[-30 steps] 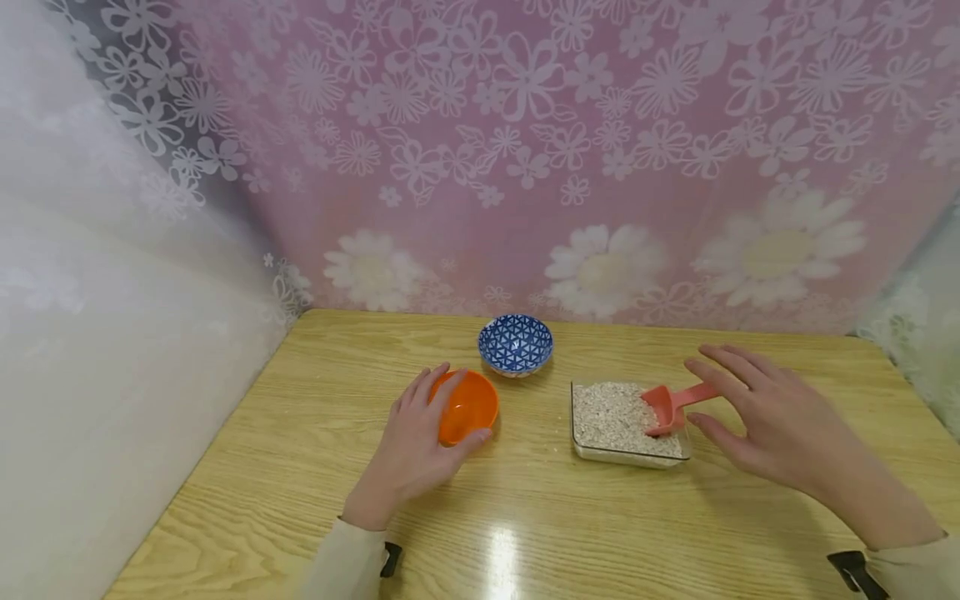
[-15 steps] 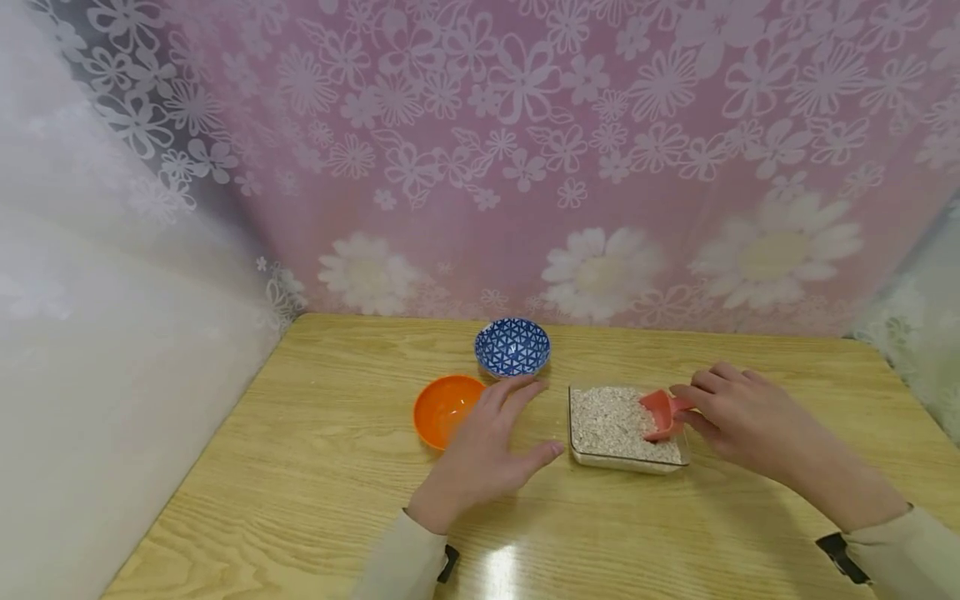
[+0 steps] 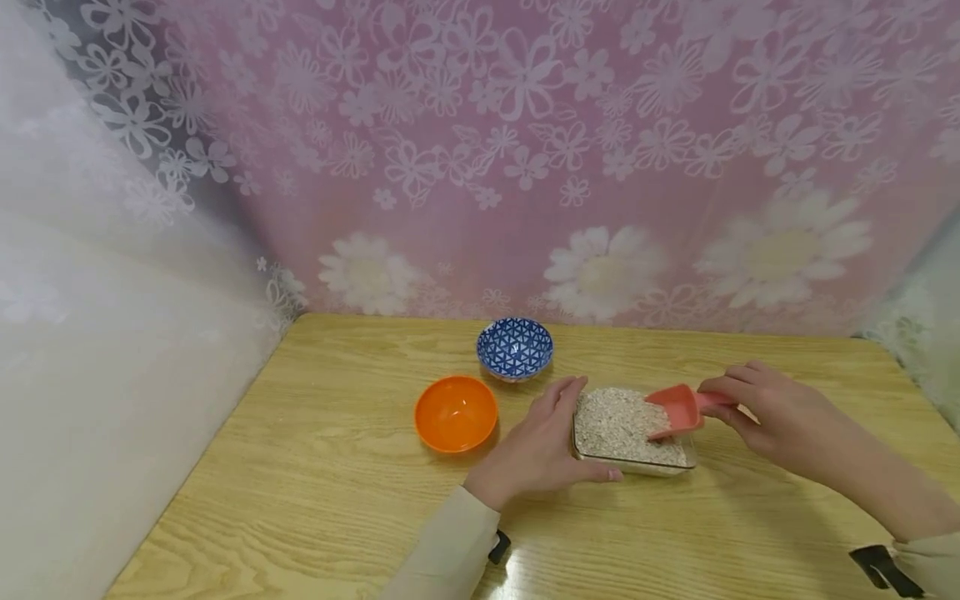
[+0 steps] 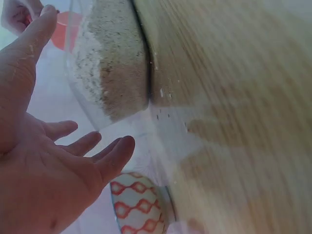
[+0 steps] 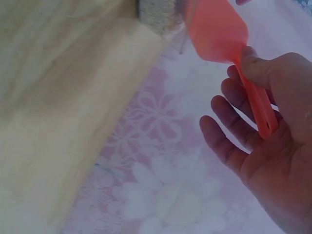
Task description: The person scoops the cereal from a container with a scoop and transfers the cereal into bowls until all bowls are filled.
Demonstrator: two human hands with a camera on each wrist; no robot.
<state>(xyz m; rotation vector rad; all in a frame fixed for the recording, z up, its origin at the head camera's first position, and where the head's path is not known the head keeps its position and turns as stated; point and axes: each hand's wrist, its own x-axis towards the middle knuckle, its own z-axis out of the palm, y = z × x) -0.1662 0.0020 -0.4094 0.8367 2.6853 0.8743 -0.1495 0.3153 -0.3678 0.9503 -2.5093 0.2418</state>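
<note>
My right hand point(image 3: 780, 421) pinches the handle of a coral-pink scoop point(image 3: 678, 408) between thumb and index finger; the other fingers are spread loosely in the right wrist view. The scoop's mouth sits at the right end of the oats point(image 3: 617, 423), which fill a clear rectangular container point(image 3: 637, 463). At the container's left end is my left hand point(image 3: 536, 446), thumb along the front side and fingers toward the far corner. In the left wrist view its fingers point(image 4: 119, 153) are extended close by the clear wall.
An orange bowl point(image 3: 455, 414) stands left of my left hand. Farther back is a blue-and-white patterned bowl point(image 3: 515, 348), whose outside shows red patterning point(image 4: 139, 204) in the left wrist view. A floral curtain point(image 3: 480, 167) hangs behind the wooden table point(image 3: 300, 467).
My left hand has gone from the orange bowl rightward to the container. My right hand has taken hold of the scoop handle, and the scoop has shifted slightly right and up.
</note>
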